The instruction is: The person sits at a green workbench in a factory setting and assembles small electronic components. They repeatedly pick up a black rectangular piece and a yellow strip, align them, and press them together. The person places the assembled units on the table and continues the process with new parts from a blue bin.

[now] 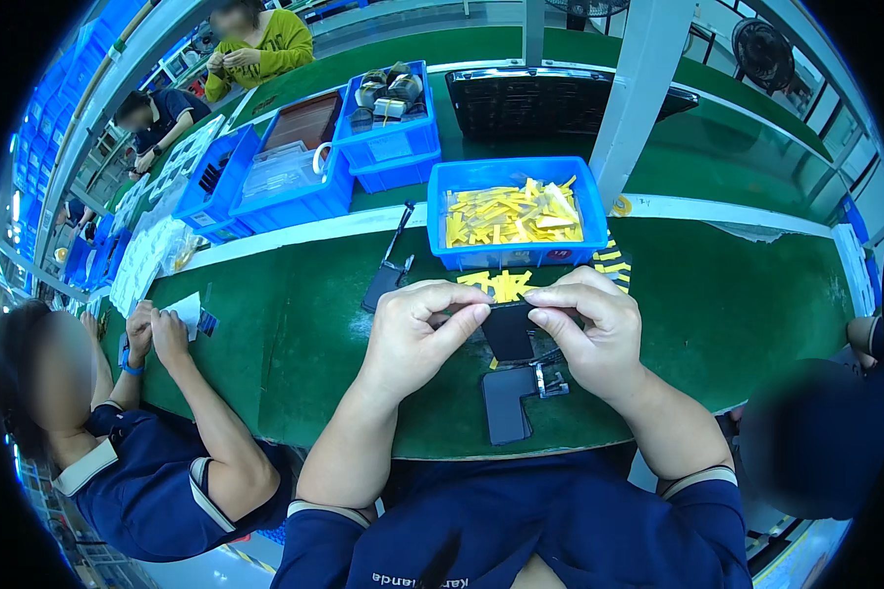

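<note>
Left hand, right hand: pinching black plate; looks mid-step.
Lower plate, left plate: done or pending, can't tell.
Yellow strips: plenty left, centre frame.

A panel sits between the hands over a bench, one plate nearer the wearer, a second plate beyond to the left, loose strips just ahead, a bin behind them.

free: green bench rightward | obstacles: blue bin ahead, black part nearside
</note>
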The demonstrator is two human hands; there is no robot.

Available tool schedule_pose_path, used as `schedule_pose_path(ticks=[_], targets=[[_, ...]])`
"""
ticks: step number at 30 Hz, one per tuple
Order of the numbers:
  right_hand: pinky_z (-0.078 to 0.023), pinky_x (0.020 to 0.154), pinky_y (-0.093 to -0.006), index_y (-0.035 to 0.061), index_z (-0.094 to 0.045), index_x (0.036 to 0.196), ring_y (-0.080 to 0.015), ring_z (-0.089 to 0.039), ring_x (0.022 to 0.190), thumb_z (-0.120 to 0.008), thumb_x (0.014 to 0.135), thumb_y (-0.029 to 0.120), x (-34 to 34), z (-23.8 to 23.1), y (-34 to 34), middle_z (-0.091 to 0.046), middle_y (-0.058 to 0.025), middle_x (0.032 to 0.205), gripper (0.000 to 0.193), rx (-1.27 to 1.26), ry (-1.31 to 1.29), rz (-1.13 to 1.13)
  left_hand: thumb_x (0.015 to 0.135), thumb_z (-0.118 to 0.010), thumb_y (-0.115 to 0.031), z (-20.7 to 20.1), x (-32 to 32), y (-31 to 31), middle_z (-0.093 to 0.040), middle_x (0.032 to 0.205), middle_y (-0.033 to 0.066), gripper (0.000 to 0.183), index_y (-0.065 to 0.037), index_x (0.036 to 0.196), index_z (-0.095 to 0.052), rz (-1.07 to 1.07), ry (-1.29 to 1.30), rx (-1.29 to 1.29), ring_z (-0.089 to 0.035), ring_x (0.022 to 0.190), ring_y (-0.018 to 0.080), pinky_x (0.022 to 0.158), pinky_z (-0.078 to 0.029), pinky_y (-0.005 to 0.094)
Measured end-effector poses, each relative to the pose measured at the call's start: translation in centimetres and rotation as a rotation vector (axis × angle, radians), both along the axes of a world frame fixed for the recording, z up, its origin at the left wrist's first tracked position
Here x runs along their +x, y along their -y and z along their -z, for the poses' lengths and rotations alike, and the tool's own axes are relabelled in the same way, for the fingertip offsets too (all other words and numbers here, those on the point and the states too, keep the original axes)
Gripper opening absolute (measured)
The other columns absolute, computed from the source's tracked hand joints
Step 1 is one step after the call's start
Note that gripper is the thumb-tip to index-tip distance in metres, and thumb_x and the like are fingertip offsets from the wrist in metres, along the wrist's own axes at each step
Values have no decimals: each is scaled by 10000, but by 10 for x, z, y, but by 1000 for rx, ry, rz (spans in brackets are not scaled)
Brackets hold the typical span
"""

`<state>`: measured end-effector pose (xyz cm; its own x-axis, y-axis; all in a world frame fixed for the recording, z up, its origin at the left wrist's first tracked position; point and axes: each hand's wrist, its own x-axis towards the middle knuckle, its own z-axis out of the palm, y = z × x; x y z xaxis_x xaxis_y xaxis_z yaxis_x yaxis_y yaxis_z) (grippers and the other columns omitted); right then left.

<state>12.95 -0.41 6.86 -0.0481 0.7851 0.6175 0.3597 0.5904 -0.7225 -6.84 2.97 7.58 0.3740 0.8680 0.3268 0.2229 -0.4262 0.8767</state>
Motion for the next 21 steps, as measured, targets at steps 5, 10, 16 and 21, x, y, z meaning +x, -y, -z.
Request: schedule_pose_path(ticks=[5, 10, 16, 21], targets=[[-470, 573, -283, 8, -670, 869, -198, -588, 652, -704, 694, -31, -1, -3, 2, -607, -98, 743, 182, 71, 44, -20, 816, -649, -58, 2, -3, -1, -620, 716, 48, 85, 9, 855, -682, 11, -28, 86, -569, 568, 73, 503, -439, 190], [-472, 574, -290, 11, -662, 867, -211, -587, 645, -699, 692, -41, -3, -4, 5, -600, -102, 735, 187, 70, 61, -3, 815, -646, -55, 0, -2, 1, -623, 731, 48, 82, 14, 852, -671, 5, -40, 51, -574, 588, 77, 526, -452, 204], [-471, 572, -282, 12, -662, 853, -195, -585, 641, -693, 698, -44, -5, -1, 6, -599, -95, 740, 167, 43, 36, 23, 810, -659, -67, 2, 4, 4, -618, 735, 36, 83, 12, 833, -662, 3, 27, 28, -567, 632, 67, 559, -447, 208], [-470, 577, -302, 18, -657, 849, -221, -581, 636, -692, 691, -45, -7, -1, 6, -588, -102, 733, 174, 38, 43, -19, 792, -669, -59, 2, -2, 1, -646, 797, 88, 88, 11, 844, -658, 51, -13, -39, -631, 691, 134, 617, -506, 244]])
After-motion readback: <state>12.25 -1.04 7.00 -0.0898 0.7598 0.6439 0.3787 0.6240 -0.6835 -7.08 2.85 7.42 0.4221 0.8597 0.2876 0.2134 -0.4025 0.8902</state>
